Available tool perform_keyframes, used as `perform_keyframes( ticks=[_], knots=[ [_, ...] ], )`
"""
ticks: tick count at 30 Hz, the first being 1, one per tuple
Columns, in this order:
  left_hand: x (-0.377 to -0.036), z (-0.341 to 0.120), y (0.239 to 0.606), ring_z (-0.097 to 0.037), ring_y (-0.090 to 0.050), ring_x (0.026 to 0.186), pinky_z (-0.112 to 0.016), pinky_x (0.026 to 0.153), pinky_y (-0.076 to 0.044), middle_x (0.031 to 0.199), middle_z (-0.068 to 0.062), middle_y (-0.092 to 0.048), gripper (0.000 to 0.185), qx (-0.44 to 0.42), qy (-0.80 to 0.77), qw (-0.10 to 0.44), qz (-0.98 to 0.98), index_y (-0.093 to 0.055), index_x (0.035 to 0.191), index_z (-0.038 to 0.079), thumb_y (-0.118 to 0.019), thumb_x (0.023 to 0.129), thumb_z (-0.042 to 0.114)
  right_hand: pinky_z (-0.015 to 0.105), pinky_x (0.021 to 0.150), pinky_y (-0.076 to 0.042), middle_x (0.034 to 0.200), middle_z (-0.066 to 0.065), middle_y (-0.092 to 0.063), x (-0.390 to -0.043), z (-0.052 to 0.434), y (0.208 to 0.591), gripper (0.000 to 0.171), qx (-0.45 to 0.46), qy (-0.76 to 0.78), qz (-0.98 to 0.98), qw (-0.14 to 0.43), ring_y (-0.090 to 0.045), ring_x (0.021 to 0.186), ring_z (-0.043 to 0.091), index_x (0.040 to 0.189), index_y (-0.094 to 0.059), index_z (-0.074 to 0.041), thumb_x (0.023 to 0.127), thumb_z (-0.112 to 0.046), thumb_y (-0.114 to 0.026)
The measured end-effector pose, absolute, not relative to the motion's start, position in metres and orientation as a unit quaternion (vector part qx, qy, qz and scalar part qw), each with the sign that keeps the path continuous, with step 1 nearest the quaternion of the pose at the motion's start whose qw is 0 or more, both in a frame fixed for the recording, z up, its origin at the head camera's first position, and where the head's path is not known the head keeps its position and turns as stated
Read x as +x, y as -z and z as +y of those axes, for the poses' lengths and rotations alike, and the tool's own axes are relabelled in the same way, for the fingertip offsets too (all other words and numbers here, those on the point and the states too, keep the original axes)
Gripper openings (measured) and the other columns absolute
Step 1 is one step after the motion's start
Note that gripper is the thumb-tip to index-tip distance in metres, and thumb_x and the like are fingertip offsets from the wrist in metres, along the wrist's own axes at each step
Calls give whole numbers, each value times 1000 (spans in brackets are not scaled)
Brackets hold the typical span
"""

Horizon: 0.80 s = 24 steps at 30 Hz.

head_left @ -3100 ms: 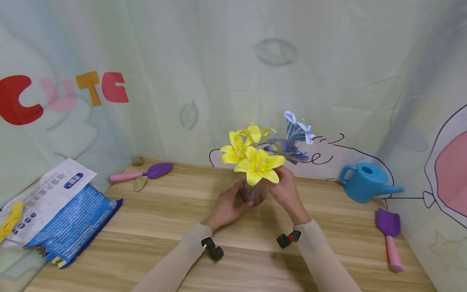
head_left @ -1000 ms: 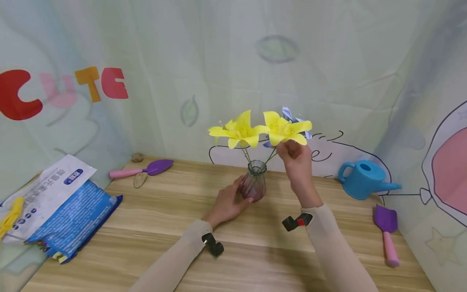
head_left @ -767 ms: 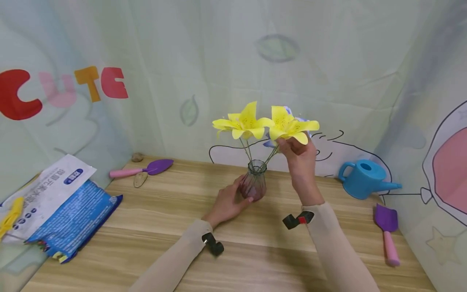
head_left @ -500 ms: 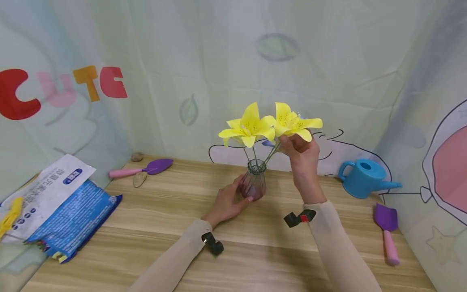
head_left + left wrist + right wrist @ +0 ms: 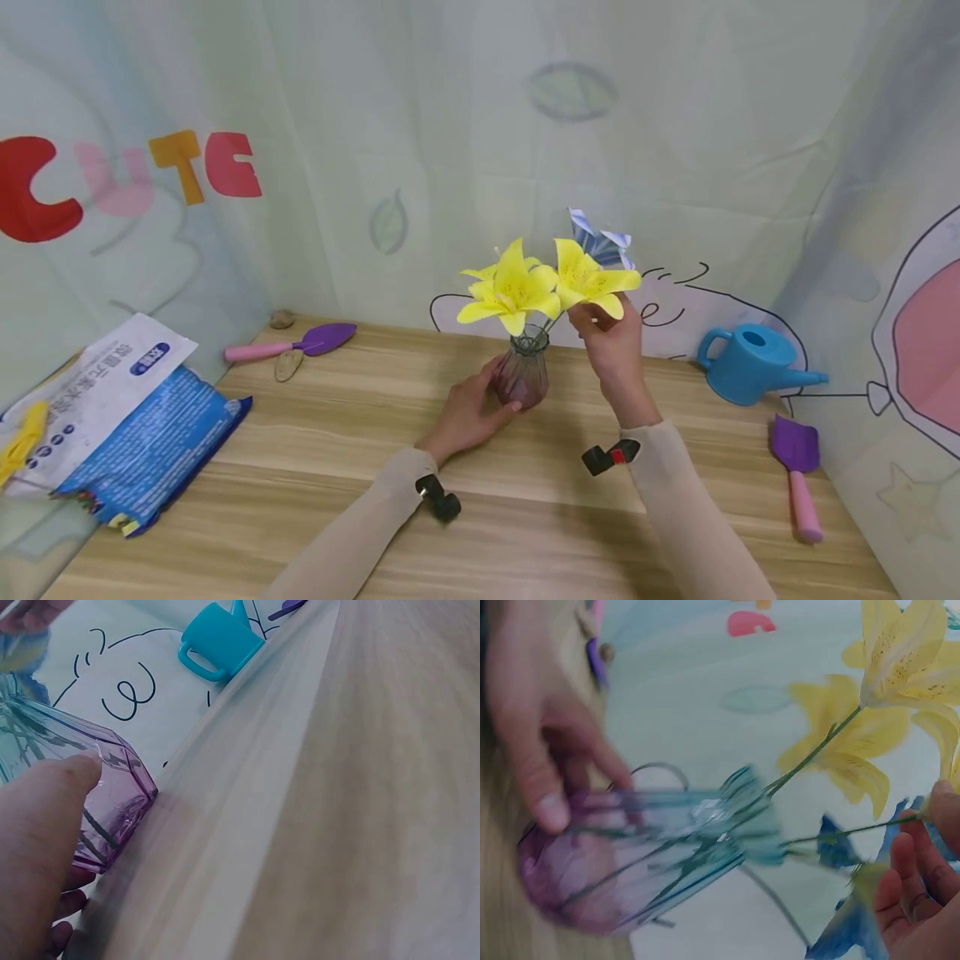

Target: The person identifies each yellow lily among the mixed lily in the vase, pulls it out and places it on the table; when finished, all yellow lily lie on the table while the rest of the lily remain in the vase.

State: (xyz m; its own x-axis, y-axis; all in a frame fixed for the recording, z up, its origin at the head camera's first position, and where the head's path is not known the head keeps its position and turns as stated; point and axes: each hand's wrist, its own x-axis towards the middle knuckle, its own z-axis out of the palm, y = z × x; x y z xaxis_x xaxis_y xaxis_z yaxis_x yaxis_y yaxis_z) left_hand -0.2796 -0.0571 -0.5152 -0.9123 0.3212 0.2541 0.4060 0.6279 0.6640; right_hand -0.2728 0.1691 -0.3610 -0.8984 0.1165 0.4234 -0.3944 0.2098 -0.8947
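From the head view, a small purple glass vase (image 5: 522,379) stands upright on the wooden worktop (image 5: 315,450), near the middle. The left hand (image 5: 468,414) sits on the near left side of the vase, with its fingers curled round the round belly. The right hand (image 5: 613,343) is up higher, to the right of the vase mouth. Its fingers pinch the stem just under a yellow flower (image 5: 588,277). That stem slants down and to the left, into the vase neck. So the flower is up and right, and the vase is down and left of the right hand. More yellow flowers (image 5: 512,287) and a blue flower (image 5: 600,244) stand in the vase too. A blue watering can (image 5: 750,372) is well off to the right.

From the left wrist view, the left hand (image 5: 34,847) presses its thumb on the vase (image 5: 105,802) wall, and green stems show inside the glass.

From the right wrist view, the picture is blurry. The vase (image 5: 630,859) looks tipped only because the camera is turned. Thin stems run from its mouth to the yellow flower (image 5: 904,656). The fingers (image 5: 911,889) of the right hand are curled close by one stem, at the flower end, far from the vase belly.
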Motion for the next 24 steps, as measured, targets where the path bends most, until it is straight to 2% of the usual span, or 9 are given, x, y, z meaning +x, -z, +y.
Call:
perform_keyframes(
  ticks=[5, 16, 20, 24],
  knots=[
    [-280, -57, 515, -38, -53, 151, -67, 124, -36, 165, -15, -53, 88, -204, 377, 59, -902, -30, 170, 15, -69, 101, 52, 20, 73, -56, 127, 8, -67, -277, 171, 377, 43, 95, -601, -769, 195, -66, 97, 9, 143, -62, -7, 100, -3, -71],
    [-278, -58, 512, -37, -53, 152, -66, 125, -37, 165, -15, -53, 87, -201, 378, 60, -902, -29, 170, 17, -70, 101, 50, 27, 70, -60, 125, 8, -66, -279, 169, 383, 43, 98, -606, -770, 175, -70, 94, 5, 142, -59, -6, 101, -5, -71],
    [-279, -57, 512, -38, -53, 152, -66, 125, -37, 167, -14, -51, 88, -198, 364, 59, -908, -28, 171, 20, -68, 101, 55, 23, 65, -56, 113, 2, -68, -278, 168, 383, 41, 99, -613, -765, 173, -69, 87, 11, 139, -62, -6, 100, -9, -74],
    [-279, -57, 512, -38, -55, 150, -65, 123, -40, 164, -16, -55, 85, -206, 359, 63, -908, -32, 169, 17, -66, 102, 54, 21, 61, -53, 106, 0, -72, -278, 167, 385, 35, 108, -624, -754, 174, -69, 78, 13, 135, -65, -3, 100, 0, -69]
  ],
)
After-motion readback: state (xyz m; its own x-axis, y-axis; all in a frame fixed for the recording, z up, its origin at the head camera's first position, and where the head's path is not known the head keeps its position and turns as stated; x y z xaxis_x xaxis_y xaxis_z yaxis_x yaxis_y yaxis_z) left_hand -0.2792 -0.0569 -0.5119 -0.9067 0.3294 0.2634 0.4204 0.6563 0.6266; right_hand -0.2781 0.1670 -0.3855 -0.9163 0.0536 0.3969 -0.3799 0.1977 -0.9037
